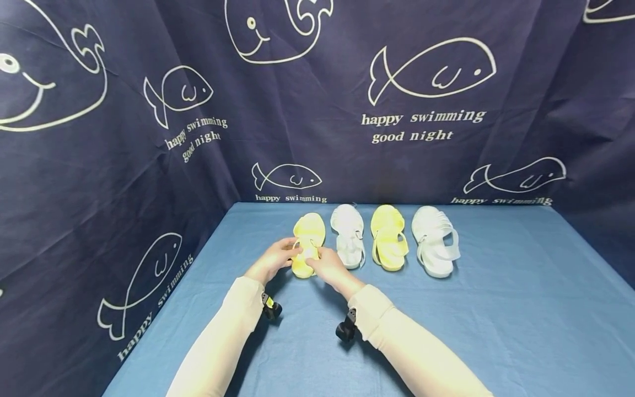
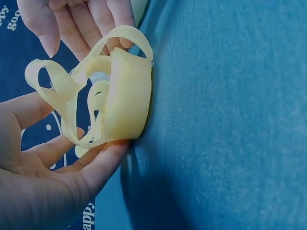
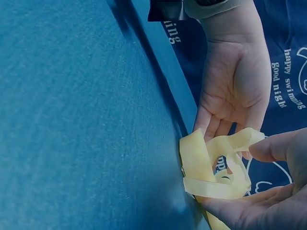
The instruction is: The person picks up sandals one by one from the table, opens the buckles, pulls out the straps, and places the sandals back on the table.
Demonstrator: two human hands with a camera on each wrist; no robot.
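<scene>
A yellow sandal (image 1: 310,226) lies leftmost in a row of sandals on the blue cloth, toe pointing away. My left hand (image 1: 278,256) holds its left side, fingers along the sole edge and thumb at the strap. From the right, my right hand (image 1: 331,267) grips the same sandal, its thumb over the strap. In the left wrist view, the heel end of the yellow sandal (image 2: 129,96) faces the camera, with its straps standing up in loops. The right wrist view shows my right thumb (image 3: 271,147) against a strap loop; the sandal hides part of my left fingers.
Just right of the held sandal lie a white sandal (image 1: 347,220), another yellow sandal (image 1: 388,220) and a second white sandal (image 1: 429,223). Blue cloth (image 1: 511,309) covers the tabletop. Dark blue printed curtains (image 1: 317,138) rise behind and at the sides.
</scene>
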